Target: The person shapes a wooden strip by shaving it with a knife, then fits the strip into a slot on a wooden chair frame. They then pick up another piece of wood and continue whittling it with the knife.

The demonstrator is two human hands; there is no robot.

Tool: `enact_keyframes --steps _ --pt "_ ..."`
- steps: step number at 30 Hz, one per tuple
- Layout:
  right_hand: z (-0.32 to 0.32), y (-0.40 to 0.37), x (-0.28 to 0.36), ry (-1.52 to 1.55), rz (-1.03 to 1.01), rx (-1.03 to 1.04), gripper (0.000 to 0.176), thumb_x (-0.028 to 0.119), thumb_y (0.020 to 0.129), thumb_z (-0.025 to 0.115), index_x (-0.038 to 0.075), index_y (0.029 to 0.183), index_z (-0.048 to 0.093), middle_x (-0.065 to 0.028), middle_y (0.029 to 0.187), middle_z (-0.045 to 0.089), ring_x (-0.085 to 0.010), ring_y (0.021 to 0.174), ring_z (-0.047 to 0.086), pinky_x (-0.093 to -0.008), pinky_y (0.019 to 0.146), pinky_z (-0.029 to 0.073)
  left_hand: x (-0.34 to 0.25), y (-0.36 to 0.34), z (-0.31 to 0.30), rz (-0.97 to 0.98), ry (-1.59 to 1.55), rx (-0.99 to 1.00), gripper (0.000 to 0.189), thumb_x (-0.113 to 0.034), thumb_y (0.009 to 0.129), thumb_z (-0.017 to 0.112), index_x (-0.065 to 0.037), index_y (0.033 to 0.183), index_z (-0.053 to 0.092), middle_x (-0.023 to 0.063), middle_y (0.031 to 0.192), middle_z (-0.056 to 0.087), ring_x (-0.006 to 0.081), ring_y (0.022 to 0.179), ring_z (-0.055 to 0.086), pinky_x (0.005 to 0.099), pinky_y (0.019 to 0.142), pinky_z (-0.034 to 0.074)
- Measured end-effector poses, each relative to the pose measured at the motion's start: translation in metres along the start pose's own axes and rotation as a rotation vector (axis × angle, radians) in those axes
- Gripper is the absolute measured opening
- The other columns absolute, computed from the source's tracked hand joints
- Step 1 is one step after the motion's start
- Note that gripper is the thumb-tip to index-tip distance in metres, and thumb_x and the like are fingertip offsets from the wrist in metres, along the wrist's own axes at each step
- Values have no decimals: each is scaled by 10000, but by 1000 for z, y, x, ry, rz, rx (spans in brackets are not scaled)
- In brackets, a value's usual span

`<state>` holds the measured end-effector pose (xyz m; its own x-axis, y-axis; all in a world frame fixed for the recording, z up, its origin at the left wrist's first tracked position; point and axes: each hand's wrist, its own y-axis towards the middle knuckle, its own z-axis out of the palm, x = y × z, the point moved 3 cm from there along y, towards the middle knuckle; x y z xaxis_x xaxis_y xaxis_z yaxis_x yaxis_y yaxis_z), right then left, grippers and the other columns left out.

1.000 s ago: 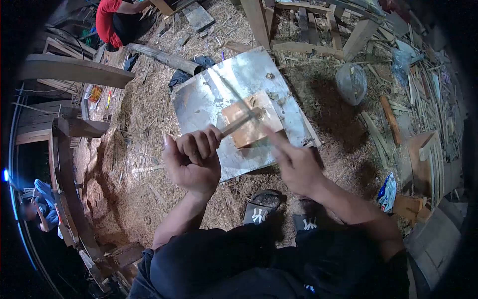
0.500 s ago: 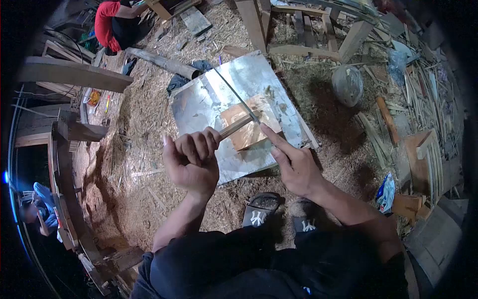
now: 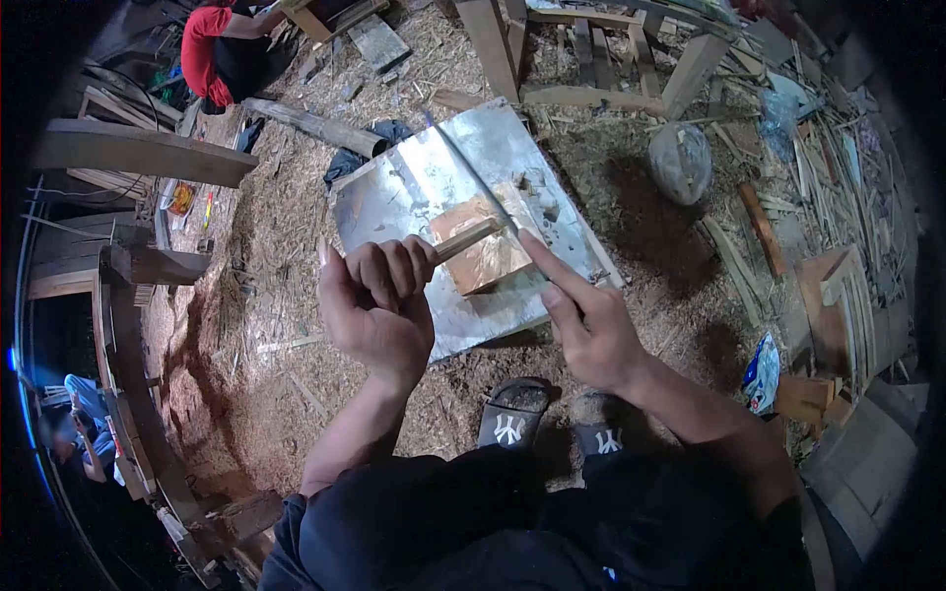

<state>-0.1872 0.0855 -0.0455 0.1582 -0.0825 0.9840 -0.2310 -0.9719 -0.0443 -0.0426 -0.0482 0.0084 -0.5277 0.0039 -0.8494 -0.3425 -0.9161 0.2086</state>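
My left hand (image 3: pixel 382 305) is closed in a fist round a wooden stick (image 3: pixel 465 240), which points right out of the fist. Against the stick's far end lies a long thin metal rod (image 3: pixel 466 167), much like a file, slanting away to the upper left. My right hand (image 3: pixel 591 330) holds the rod's near end, its index finger stretched along it; the grip itself is partly hidden. Below both is a squarish wooden block (image 3: pixel 478 276) on a pale, scuffed board (image 3: pixel 394 212). Small dark bits lie on the board beyond the block.
Wood shavings (image 3: pixel 286 295) cover the ground. A sandal (image 3: pixel 512 414) is on each of my feet. Timber frames (image 3: pixel 591 97) stand ahead, a filled plastic bag (image 3: pixel 680 163) and scrap strips to the right. A person in red (image 3: pixel 207 49) crouches far left; another person (image 3: pixel 84 424) is lower left.
The metal rod has slid a little forward, up and away across the stick's end, with my right hand following slightly. My left hand keeps its grip. The whole view has shifted slightly.
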Motion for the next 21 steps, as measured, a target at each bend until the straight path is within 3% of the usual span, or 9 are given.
enact_keyframes --steps 3,6,7,10,11,15,18,19,21 --pt "-8 -3 18 102 -425 -114 504 154 1037 395 119 1532 310 -186 900 718 -107 449 527 -298 495 489 0 2 2 -3 10 -7 588 -392 1044 241 -148 510 226 11 459 162 180 464 180 358 583 295" --pt "4 -7 -9 -27 -445 -99 498 149 1038 392 109 1528 314 -207 1263 633 -122 502 559 -287 498 491 -1 2 5 -1 18 -9 584 -390 1045 260 -156 512 220 6 464 148 178 464 172 355 592 298" --pt "12 -5 -23 -237 31 131 494 154 1041 394 100 1526 318 -191 1183 675 -118 504 559 -288 481 484 -2 3 7 -1 9 -25 582 -388 1045 264 -156 513 222 5 465 150 177 465 170 355 591 297" --pt "6 3 -13 -175 -211 -141 491 181 1049 388 106 1529 313 -94 685 658 -107 439 513 -284 456 476 -4 5 8 4 12 -5 579 -383 1045 269 -157 514 224 3 467 154 173 466 166 357 589 295" --pt "-2 -6 -18 -58 112 55 493 201 1053 376 86 1528 308 -51 592 601 -91 422 493 -278 436 455 -2 3 8 24 14 -41 582 -386 1046 266 -156 514 225 1 467 152 166 465 169 353 589 296" --pt "-13 -4 16 217 -408 -164 493 192 1050 369 24 1511 317 -211 1033 711 -67 438 493 -267 420 411 0 3 4 3 17 9 583 -390 1047 263 -158 514 223 -1 470 147 163 467 169 348 587 294" --pt "5 -8 -17 112 -429 -229 484 190 1052 376 33 1508 330 -77 842 642 -39 487 439 -226 443 398 -1 2 5 10 12 -17 577 -393 1049 258 -156 523 222 -1 475 149 163 474 167 346 590 290" --pt "11 -9 -29 9 -32 14 468 196 1052 393 82 1506 364 -26 678 579 -46 471 426 -235 441 392 -1 2 5 31 13 8 573 -394 1049 258 -154 529 221 1 478 151 164 479 164 348 590 288" --pt "11 -9 -26 60 -16 -12 461 207 1054 401 105 1503 379 -3 625 528 -49 464 420 -238 438 388 -1 3 8 56 12 40 570 -396 1049 257 -153 535 220 4 481 152 165 483 162 349 591 286"
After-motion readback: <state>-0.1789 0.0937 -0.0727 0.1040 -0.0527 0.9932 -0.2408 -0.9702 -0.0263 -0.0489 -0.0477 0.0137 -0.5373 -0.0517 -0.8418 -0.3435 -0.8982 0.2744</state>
